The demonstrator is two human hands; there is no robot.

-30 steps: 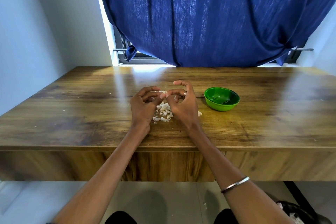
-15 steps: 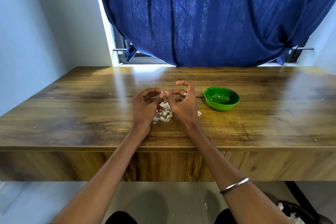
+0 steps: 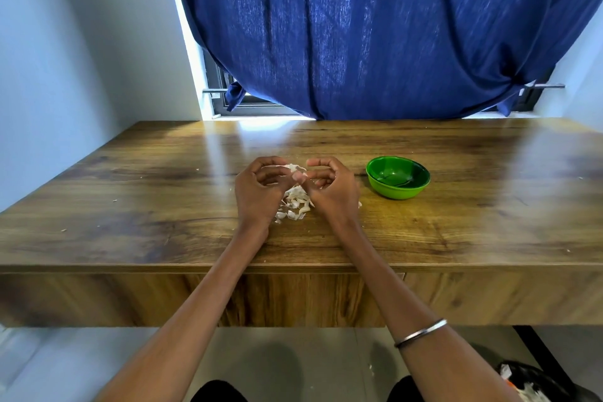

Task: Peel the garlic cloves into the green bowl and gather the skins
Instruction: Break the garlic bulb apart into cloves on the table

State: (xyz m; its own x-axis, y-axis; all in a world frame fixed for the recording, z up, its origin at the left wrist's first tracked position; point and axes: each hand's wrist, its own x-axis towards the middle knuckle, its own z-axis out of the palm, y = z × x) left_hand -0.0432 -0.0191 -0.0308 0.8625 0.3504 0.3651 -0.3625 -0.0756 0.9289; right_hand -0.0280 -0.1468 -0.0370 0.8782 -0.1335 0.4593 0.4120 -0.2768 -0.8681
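both hands meet over the pile of skins (image 3: 295,202) on the table (image 3: 130,206), left hand (image 3: 261,194) and right hand (image 3: 332,191) curled, pinching a garlic clove (image 3: 298,175), green bowl (image 3: 397,177) just right.

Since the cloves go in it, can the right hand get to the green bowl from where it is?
Probably yes: the green bowl stands just beside the right hand on bare wooden table, nothing between them.
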